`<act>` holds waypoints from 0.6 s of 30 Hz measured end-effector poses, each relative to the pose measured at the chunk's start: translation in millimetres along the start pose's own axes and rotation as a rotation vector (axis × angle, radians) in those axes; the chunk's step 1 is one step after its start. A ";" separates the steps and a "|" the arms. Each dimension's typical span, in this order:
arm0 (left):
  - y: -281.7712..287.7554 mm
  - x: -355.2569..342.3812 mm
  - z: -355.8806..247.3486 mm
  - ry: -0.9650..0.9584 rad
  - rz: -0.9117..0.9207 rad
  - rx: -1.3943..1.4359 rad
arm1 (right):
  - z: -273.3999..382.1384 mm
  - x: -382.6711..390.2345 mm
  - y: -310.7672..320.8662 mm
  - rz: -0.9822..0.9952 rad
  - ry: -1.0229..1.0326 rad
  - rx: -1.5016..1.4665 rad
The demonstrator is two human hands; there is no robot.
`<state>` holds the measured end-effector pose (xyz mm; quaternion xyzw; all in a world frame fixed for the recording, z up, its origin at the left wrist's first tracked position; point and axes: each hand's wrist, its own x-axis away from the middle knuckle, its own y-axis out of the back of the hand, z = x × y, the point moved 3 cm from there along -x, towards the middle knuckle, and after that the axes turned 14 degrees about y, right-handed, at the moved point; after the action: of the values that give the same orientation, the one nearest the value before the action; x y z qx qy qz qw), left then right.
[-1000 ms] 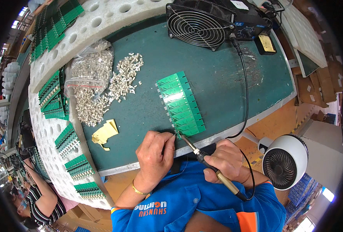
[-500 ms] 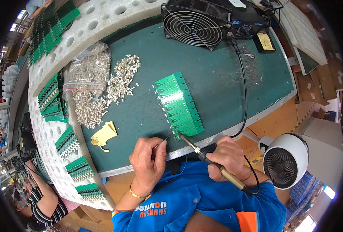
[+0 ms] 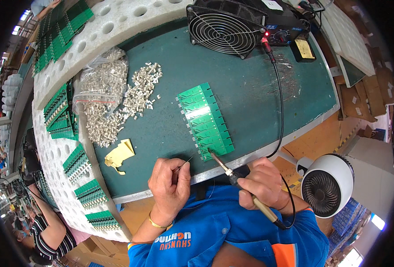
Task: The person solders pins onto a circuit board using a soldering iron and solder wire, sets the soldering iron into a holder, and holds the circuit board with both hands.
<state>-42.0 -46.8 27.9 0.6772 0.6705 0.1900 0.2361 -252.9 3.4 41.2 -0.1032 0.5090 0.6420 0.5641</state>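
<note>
A green panel of joined circuit boards (image 3: 204, 120) lies on the bench in front of me, small metal parts along its left edge. My right hand (image 3: 263, 182) is wrapped round a soldering iron (image 3: 263, 208), whose tip is over the panel's near end; whether it touches cannot be told. To the left, my left hand (image 3: 170, 183) pinches a thin solder wire (image 3: 189, 159). The wire's end points toward the panel's near left corner, short of it. More of the wire hangs below this hand, across my blue shirt.
A pile of small metal connectors (image 3: 144, 86) spills beside a clear plastic bag (image 3: 102, 78). Yellow paper (image 3: 120, 155) lies nearer. White foam (image 3: 54, 155) holds boards at left. A black fan (image 3: 223, 33) and soldering station (image 3: 282, 34) stand behind; the iron's cable (image 3: 280, 107) runs at right.
The iron's tip has shifted slightly right and away from the panel's near left edge. The solder wire's end has drawn back a little left. A red light now glows on the soldering station.
</note>
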 end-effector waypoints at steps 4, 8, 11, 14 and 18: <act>2.8 -0.1 0.5 0.027 0.021 0.056 | 0.7 -0.9 2.9 -0.015 0.008 -0.008; 1.9 2.0 -0.4 0.085 0.048 0.069 | -1.7 0.6 2.9 -0.035 -0.033 -0.058; -1.6 3.5 -2.5 0.063 0.069 0.063 | -2.6 2.2 3.1 -0.068 -0.052 -0.078; -4.4 2.4 -4.6 0.008 0.082 0.041 | -4.1 3.7 4.6 -0.082 -0.080 -0.125; -7.8 3.4 -3.3 -0.011 0.064 0.034 | -4.6 3.8 3.7 -0.091 -0.081 -0.148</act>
<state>-50.2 -43.2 25.9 0.7034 0.6502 0.1823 0.2217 -259.3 2.8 38.4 -0.1415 0.4318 0.6550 0.6038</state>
